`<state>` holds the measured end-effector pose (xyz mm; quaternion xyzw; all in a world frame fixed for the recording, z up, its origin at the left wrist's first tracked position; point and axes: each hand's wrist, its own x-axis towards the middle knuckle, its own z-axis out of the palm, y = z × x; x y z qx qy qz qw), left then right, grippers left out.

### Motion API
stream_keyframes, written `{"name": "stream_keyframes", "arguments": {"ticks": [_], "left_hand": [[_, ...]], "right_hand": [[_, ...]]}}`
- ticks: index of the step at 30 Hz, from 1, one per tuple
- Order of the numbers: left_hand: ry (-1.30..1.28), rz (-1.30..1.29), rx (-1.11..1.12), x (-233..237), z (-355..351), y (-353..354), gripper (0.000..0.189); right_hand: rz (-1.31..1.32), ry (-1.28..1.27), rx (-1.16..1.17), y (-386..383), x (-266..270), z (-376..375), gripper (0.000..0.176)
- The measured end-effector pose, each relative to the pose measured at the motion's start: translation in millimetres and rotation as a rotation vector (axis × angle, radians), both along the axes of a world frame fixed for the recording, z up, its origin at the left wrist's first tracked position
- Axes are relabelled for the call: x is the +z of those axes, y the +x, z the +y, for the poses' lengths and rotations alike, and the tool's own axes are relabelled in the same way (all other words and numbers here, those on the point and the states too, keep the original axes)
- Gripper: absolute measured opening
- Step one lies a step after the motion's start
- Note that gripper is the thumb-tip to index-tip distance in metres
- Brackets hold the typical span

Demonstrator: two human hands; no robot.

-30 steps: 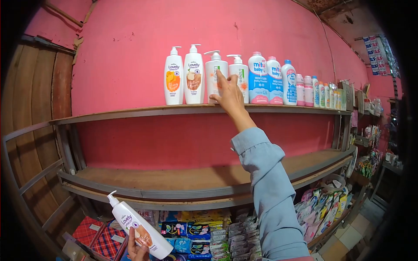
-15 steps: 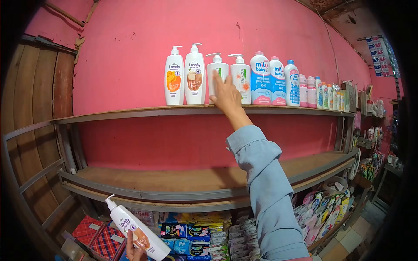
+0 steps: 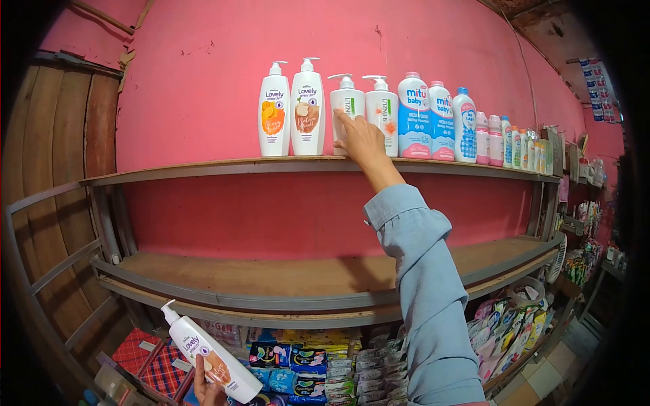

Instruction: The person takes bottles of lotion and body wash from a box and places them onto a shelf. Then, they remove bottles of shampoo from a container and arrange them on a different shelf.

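At the lower left, my left hand (image 3: pixel 208 387) is closed around a white Lovely lotion pump bottle (image 3: pixel 213 358), which leans to the left with its pump up. My right hand (image 3: pixel 365 143) reaches up to the top shelf, its fingers closed on the front and side of a white Shinzui pump bottle (image 3: pixel 343 101). The hand covers part of that bottle's lower label. Right beside it stands a second Shinzui bottle (image 3: pixel 389 111) with an orange flower print. To its left are two upright Lovely bottles, one with an orange label (image 3: pixel 274 115) and one with a brown label (image 3: pixel 307 111).
Mitu baby powder bottles (image 3: pixel 414 118) and several smaller bottles line the right of the top shelf (image 3: pixel 223 169). Below is a lower wooden shelf (image 3: pixel 237 274). Packets (image 3: pixel 310 358) and red plaid boxes (image 3: pixel 162 372) sit underneath. A metal rail (image 3: pixel 61 271) stands at the left.
My right hand has gone from spread fingers in front of the two Shinzui bottles to fingers drawn in on the left one. My left hand still holds its bottle. The view has shifted slightly.
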<state>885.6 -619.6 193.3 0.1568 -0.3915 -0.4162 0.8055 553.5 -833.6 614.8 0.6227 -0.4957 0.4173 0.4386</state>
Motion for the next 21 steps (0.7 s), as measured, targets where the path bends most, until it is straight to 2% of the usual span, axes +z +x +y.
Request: {"name": "stream_keyframes", "arguments": {"ticks": [3,10,11,14,15,18,21], "left_hand": [[-0.147,-0.151,-0.050,-12.2,-10.7,13.5,0.078],[-0.041,-0.156,0.043,2.7,-6.0,1.9,0.084],[-0.047,-0.162,0.039,3.2,-7.7,1.3,0.084],[-0.065,-0.160,0.015,0.2,-15.4,1.7,0.084],[-0.070,-0.153,0.010,0.1,-16.5,2.1,0.084],[-0.087,-0.155,0.012,4.9,-14.8,2.5,0.071],[0.047,-0.187,0.034,34.2,-14.9,13.6,0.086]], "right_hand": [[-0.001,0.018,0.006,-1.6,0.2,2.3,0.072],[0.176,-0.020,0.096,27.8,6.2,13.4,0.063],[0.243,-0.106,0.138,31.0,7.3,3.0,0.054],[0.251,-0.171,0.217,49.4,12.2,-11.1,0.053],[0.166,-0.083,0.201,58.0,14.4,-3.7,0.056],[0.060,-0.138,0.204,65.7,30.9,-13.2,0.063],[-0.078,-0.158,0.294,58.5,65.2,-21.0,0.065]]}}
